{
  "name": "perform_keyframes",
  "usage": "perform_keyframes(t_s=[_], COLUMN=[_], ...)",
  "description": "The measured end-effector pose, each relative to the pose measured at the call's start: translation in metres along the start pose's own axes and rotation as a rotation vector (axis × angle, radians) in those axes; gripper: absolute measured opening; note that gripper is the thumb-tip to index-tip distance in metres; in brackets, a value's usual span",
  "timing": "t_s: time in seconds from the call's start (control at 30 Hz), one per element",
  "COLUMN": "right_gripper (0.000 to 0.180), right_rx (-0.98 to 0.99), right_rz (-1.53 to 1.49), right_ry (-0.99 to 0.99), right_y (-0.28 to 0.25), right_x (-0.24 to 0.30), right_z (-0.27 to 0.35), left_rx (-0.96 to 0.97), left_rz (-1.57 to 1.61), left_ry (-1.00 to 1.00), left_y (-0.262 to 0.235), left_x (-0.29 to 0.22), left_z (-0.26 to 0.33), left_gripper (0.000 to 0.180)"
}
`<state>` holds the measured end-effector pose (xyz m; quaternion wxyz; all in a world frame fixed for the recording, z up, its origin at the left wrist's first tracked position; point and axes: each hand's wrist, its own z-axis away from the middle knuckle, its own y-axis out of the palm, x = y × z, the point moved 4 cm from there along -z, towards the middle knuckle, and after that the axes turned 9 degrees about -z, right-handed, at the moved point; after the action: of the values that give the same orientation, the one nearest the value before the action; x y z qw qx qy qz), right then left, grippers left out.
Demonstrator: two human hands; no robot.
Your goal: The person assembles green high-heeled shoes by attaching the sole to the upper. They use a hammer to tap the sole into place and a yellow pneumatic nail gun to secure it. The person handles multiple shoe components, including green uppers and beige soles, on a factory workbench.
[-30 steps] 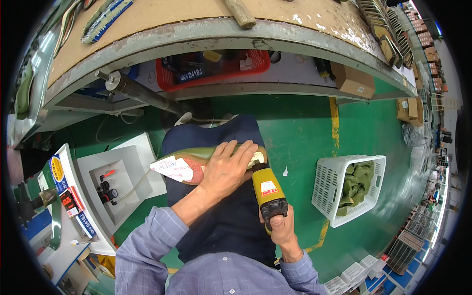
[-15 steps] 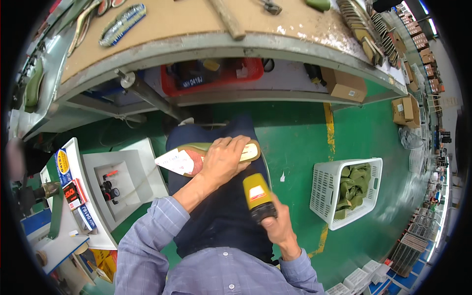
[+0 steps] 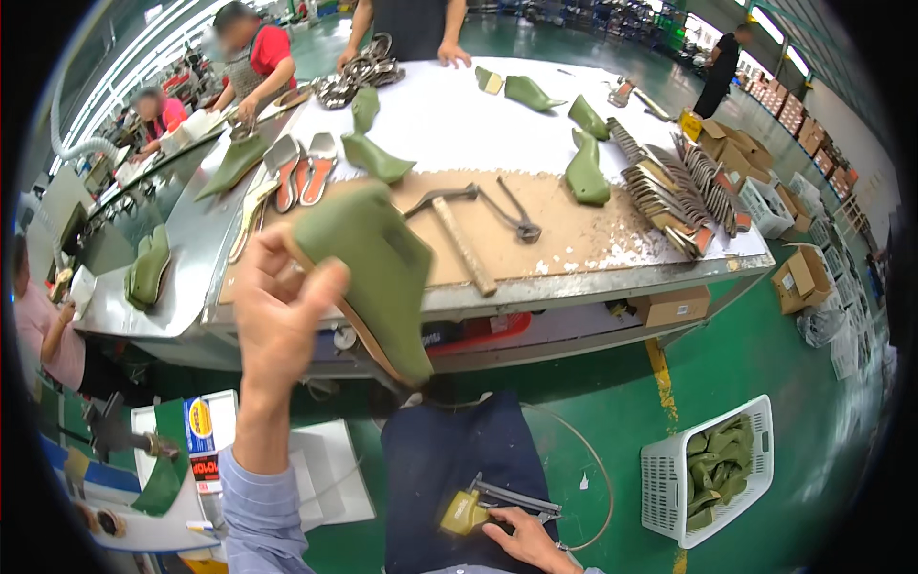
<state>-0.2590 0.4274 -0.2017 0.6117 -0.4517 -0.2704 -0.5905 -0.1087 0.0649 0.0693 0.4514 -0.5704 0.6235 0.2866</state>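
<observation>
My left hand (image 3: 277, 320) is raised in front of the workbench and grips a green shoe last (image 3: 373, 273) with a tan insole along its underside. The last is tilted, heel end up. My right hand (image 3: 521, 540) is low at the bottom edge over my dark blue apron (image 3: 449, 459). It holds a yellow staple gun (image 3: 473, 507) with a metal nose, and a thin hose loops away from the gun to the right.
The workbench (image 3: 574, 239) carries a hammer (image 3: 459, 239), pincers (image 3: 507, 215), green lasts (image 3: 583, 172) and a row of insoles (image 3: 669, 196). A white basket (image 3: 712, 469) of green lasts stands on the green floor at right. Other people work at the far and left sides.
My left hand has lifted the last from my lap up to bench height. My right hand with the staple gun has dropped lower. The view has tilted up onto the bench top.
</observation>
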Motion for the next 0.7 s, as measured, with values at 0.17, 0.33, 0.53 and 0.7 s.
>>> perform_keyframes(t_s=[0.17, 0.33, 0.53, 0.7], right_gripper=[0.037, 0.023, 0.064, 0.082], right_rx=[-0.161, -0.603, -1.021, -0.982], right_rz=[-0.109, 0.086, 0.647, 0.787], right_ry=[-0.173, -0.662, -0.689, -0.531], right_y=[-0.051, -0.182, -0.325, -0.359], right_x=[0.069, 0.176, 0.239, 0.23], right_z=[-0.026, -0.13, -0.333, -0.448], left_rx=[-0.23, -0.342, -0.434, -0.331], left_rz=[0.161, 0.069, 0.02, 0.333], left_ry=[0.028, 0.076, 0.001, -0.198], left_y=[0.023, 0.07, 0.117, 0.043], left_x=[0.04, 0.141, 0.225, 0.18], left_z=[-0.088, -0.178, -0.193, -0.181], left_gripper=[0.06, 0.067, 0.063, 0.059])
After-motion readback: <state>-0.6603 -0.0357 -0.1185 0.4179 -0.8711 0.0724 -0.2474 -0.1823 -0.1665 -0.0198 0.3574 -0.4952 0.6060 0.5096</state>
